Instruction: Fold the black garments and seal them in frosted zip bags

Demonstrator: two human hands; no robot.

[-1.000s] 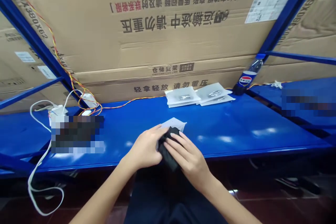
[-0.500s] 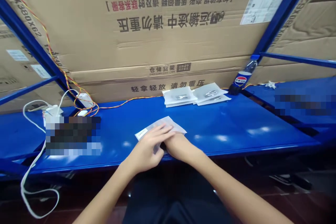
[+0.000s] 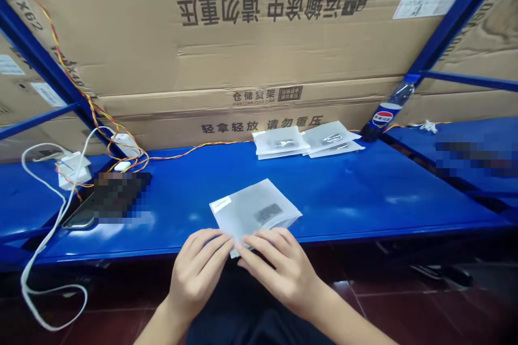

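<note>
A frosted translucent plastic bag (image 3: 245,207) lies tilted across the front edge of the blue shelf (image 3: 182,194). It has a small white label at its far left corner and a grey printed block on its right part. My left hand (image 3: 198,267) is closed at the bag's near edge, thumb hidden under the fingers. Beside it my right hand (image 3: 289,269) pinches the same edge, its fingertips almost meeting those of the left. Whatever the bag contains is hard to make out.
Several similar frosted bags (image 3: 279,143) are stacked at the back, near a cola bottle (image 3: 384,116) leaning by the blue post. On the left lie a blurred-out dark device (image 3: 81,215), white adapters (image 3: 75,172) and tangled cables. Large cardboard boxes (image 3: 259,59) stand behind.
My hands were crossed over the bag; now they are side by side at its near edge, leaving most of it uncovered. The camera view has shifted slightly.
</note>
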